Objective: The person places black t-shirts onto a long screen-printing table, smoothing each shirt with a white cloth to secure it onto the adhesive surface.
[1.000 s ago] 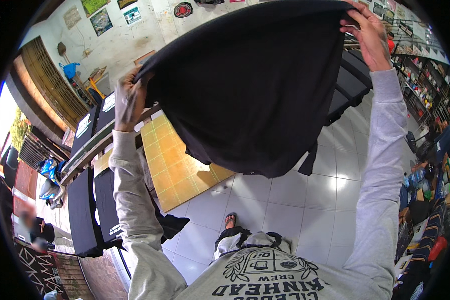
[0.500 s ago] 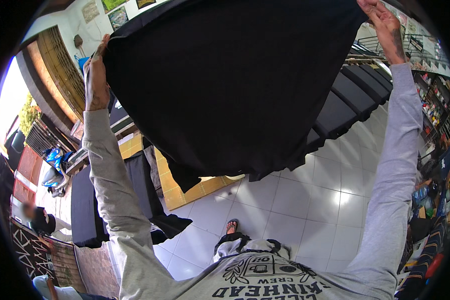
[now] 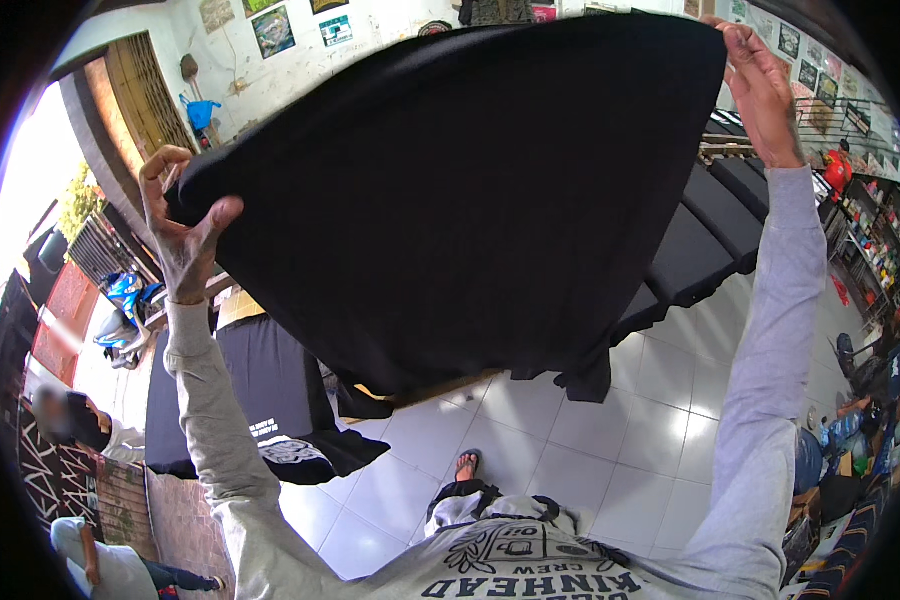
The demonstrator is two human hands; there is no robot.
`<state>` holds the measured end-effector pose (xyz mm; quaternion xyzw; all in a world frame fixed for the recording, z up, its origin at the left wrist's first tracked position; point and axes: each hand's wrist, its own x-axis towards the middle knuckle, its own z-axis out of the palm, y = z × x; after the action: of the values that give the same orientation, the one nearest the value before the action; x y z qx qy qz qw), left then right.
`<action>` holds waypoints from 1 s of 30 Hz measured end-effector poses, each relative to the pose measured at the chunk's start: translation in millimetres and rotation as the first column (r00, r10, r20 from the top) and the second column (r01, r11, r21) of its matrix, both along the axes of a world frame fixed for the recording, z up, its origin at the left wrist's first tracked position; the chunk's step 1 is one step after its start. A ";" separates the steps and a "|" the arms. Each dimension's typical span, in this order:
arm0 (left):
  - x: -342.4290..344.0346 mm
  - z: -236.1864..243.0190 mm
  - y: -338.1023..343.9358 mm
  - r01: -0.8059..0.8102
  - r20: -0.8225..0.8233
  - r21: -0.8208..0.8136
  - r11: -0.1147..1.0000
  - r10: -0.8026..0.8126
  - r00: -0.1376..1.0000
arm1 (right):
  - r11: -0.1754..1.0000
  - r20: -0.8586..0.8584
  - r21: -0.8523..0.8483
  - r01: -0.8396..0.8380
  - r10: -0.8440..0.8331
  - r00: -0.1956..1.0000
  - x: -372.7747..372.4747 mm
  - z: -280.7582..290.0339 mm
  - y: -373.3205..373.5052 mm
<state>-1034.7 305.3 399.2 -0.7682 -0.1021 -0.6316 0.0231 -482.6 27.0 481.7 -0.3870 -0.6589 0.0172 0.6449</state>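
Observation:
A wide black shirt (image 3: 450, 220) hangs spread out in front of me, held up by its upper corners. Two flaps like sleeves dangle at its lower edge. My left hand (image 3: 192, 245) is hooked around the upper left corner, its thumb standing off to the near side and its fingers curled at the far side. At the upper right corner my right hand (image 3: 765, 100) pinches the cloth between thumb and fingers. Both arms are raised and stretched far apart. The cloth hides most of what lies behind it.
To the left, a black shirt with white print (image 3: 245, 365) drapes over a support. A row of black cloth-covered boards (image 3: 705, 225) runs behind at right. Shelves with bottles (image 3: 875, 245) line the right side. A person (image 3: 75, 418), another person (image 3: 85, 550) and a blue scooter (image 3: 125, 310) are at left.
Both hands have come down somewhat, and the shirt's top edge has sunk, showing more wall behind. My left hand's thumb and fingers have spread around the corner. Another person shows at lower left.

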 end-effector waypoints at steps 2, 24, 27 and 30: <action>-8.1 -6.6 8.1 0.041 0.019 -0.247 0.968 -0.037 0.999 | 0.991 -0.215 0.049 -0.126 0.134 0.967 13.6 -0.7 6.6; -74.1 20.2 22.9 0.004 -0.344 -0.274 0.962 -0.102 0.933 | 0.917 -0.402 0.338 0.210 -0.061 0.913 -87.8 32.1 140.6; -71.9 18.1 14.9 0.145 -0.082 -0.189 0.971 -0.163 0.983 | 0.925 -0.340 0.367 0.101 0.032 0.940 -48.0 30.0 147.1; -81.9 37.8 -13.7 0.046 -0.336 -0.084 0.995 -0.072 0.939 | 0.870 -0.107 0.309 -0.384 0.433 0.895 34.3 50.1 150.9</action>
<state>-1116.6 291.7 436.9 -0.8684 -0.0972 -0.4863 -0.0074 -448.3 177.8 531.8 -0.1404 -0.6633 0.0936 0.7291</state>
